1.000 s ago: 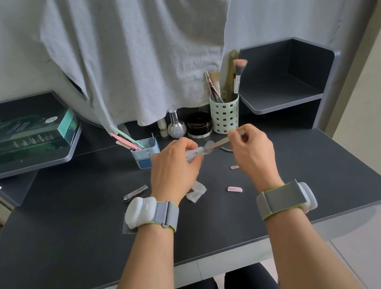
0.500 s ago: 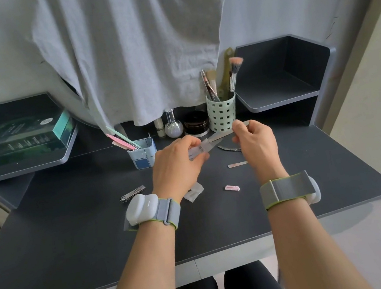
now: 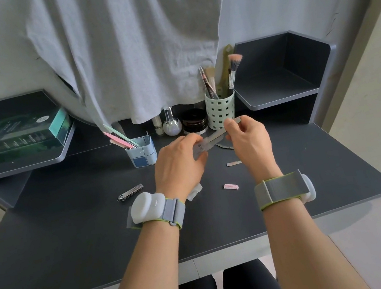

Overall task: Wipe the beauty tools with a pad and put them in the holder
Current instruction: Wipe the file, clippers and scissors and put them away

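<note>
Head view: we pinch a metal nail file (image 3: 218, 135) in our right hand (image 3: 250, 141) above the counter (image 3: 74, 241) (pad (image 3: 199, 148) wrapped round it, gripped by our left hand (image 3: 177, 164)), near the blue holder (image 3: 142, 151).

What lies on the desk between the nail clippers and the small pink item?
In the head view, a white wrapper scrap lies between the nail clippers and the pink item, partly hidden behind the left hand and its wrist.
</note>
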Demonstrator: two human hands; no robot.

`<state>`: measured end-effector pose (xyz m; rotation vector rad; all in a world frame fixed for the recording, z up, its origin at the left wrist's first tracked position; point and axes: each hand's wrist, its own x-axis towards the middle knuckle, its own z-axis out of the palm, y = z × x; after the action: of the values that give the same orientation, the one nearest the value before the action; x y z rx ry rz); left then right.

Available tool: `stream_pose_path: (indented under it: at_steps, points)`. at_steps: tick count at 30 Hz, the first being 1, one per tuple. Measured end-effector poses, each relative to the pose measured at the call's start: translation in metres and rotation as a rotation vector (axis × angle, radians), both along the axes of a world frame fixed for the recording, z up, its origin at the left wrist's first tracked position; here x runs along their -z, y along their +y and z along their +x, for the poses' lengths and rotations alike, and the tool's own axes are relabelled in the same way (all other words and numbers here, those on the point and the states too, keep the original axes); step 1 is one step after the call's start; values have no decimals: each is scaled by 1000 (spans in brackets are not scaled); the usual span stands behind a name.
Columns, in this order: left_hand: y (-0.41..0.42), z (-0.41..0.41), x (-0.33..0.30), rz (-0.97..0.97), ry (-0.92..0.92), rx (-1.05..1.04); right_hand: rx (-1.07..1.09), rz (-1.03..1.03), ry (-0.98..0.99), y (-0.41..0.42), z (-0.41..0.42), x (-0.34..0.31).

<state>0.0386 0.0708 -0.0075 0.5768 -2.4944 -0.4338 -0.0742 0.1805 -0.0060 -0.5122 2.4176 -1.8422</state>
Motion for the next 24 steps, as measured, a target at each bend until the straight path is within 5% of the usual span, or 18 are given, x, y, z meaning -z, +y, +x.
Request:
stream_pose_path:
  at_steps: [24]
  points:
    - [9, -8, 6, 224, 110, 41, 19, -40, 121, -1, 9, 1]
